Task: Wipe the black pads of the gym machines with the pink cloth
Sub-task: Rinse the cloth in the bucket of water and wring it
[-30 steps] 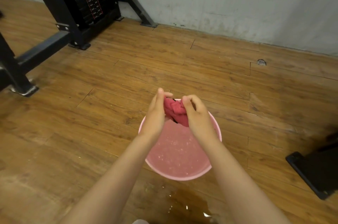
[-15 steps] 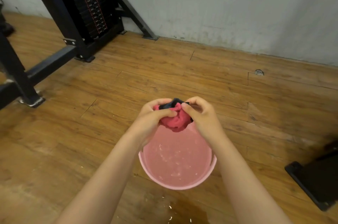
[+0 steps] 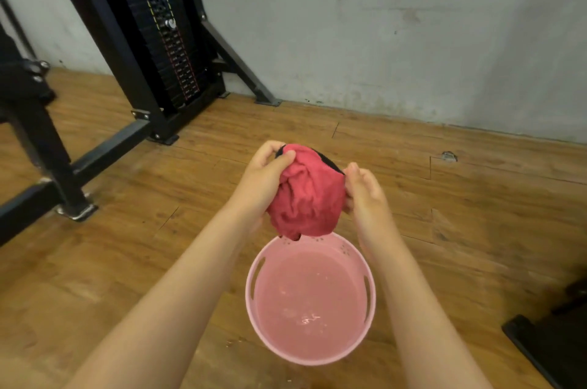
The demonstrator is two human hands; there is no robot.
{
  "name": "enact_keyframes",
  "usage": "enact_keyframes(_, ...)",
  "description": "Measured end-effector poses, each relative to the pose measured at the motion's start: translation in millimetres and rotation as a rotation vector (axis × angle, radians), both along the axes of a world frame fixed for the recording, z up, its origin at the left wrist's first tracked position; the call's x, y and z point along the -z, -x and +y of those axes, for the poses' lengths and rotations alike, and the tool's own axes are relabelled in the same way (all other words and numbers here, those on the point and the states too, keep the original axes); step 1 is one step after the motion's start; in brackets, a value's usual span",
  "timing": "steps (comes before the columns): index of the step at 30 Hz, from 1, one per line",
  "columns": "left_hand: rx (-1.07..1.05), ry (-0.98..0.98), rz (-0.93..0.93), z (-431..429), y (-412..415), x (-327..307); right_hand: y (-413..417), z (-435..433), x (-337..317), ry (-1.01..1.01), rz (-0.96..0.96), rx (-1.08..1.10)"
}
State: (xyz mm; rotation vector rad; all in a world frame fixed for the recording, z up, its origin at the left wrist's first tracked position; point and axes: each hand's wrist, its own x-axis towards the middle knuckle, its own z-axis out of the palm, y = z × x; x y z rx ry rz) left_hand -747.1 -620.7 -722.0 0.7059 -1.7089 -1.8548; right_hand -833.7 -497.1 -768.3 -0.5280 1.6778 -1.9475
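Observation:
The pink cloth [image 3: 306, 198], dark-edged at its top, hangs bunched between both hands above the far rim of a pink basin. My left hand [image 3: 266, 175] pinches its upper left corner with thumb and fingers. My right hand [image 3: 365, 191] holds its right edge. A black gym machine [image 3: 152, 39] with a weight stack stands at the back left against the wall. No black pad is plainly visible.
The pink basin [image 3: 251, 287] holds water and sits on the wooden floor below the cloth. Black machine frame bars and feet [image 3: 76, 210] run along the left. Another black base [image 3: 552, 347] is at the lower right. A grey wall [image 3: 413, 39] closes the back.
Both hands lifted the cloth higher above the basin and spread apart, so the wrung bundle has opened out. The view tilted up, showing more wall and weight stack.

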Motion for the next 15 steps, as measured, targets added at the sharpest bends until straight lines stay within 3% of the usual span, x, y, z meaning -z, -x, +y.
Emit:
enact_keyframes(4,0.004,0.072,-0.084,-9,9,-20,1,5,-10,0.048,-0.100,-0.170)
enact_keyframes(7,0.054,0.095,-0.165,-9,7,-23,6,11,-13,0.044,-0.053,-0.140)
enact_keyframes(10,0.114,0.086,-0.224,-8,2,-15,10,16,-17,0.116,-0.129,-0.140)
enact_keyframes(15,0.185,0.138,-0.200,-10,-5,-2,14,24,-19,0.143,-0.165,-0.152)
